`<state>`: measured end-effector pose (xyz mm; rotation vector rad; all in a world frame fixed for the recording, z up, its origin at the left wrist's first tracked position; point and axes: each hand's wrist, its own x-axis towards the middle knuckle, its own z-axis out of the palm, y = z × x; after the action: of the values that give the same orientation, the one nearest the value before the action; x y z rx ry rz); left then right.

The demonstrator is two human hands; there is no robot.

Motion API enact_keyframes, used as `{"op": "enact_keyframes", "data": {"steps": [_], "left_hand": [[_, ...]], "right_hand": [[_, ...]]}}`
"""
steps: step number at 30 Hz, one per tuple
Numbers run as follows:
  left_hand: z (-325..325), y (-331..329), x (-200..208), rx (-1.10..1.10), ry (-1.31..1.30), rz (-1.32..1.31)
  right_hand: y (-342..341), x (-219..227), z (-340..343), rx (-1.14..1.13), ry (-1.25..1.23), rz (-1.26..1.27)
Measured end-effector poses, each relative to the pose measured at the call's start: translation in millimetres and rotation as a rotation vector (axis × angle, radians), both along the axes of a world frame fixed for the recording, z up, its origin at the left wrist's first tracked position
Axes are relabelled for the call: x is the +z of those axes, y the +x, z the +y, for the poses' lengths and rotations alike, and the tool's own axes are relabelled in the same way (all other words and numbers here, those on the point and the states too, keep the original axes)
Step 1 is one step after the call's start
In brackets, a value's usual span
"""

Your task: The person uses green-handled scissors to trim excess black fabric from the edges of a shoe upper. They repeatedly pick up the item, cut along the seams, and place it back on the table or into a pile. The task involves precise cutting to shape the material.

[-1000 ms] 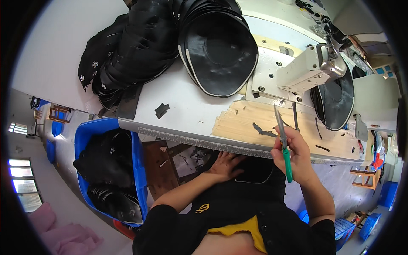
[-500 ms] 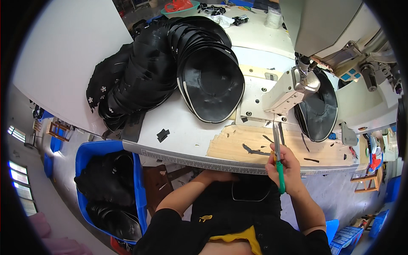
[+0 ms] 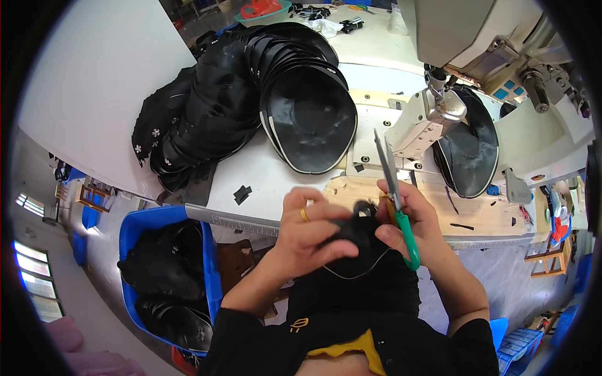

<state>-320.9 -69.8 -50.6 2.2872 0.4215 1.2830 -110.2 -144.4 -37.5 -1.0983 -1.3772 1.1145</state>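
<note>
My left hand, with a gold ring on one finger, is raised in front of the table edge, slightly smeared by motion. Between its thumb and fingers is a black leather-like piece with a thin pale edge, hanging over my lap. My right hand holds a pair of scissors with green handles, their blades pointing up and away from me. The fingertips of this hand are close to the upper part of the black piece; whether they touch it I cannot tell.
A fanned stack of black curved pieces covers the table's left. A sewing machine stands at right, with more black pieces beside it. Black scraps lie on the worktop. At lower left, a blue bin holds black pieces.
My left hand has come up from below the table edge with the black piece. The scissors have tilted leftward and drawn slightly nearer to it. The view has shifted a little.
</note>
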Motion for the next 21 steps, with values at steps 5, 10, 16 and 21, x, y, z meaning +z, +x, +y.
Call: {"op": "enact_keyframes", "data": {"steps": [5,10,16,21], "left_hand": [[18,20,-9,-0.004,-0.999,-0.464],[25,12,-1,-0.451,-1.222,-0.274],[32,6,-10,-0.362,-1.234,-0.253],[20,15,-18,-0.286,-1.463,-0.668]], "right_hand": [[-13,4,21,-0.033,0.08,-0.068],[-13,-3,41,-0.066,0.079,-0.035],[-15,8,51,-0.091,0.105,-0.112],[33,36,37,-0.086,0.384,-0.891]]}}
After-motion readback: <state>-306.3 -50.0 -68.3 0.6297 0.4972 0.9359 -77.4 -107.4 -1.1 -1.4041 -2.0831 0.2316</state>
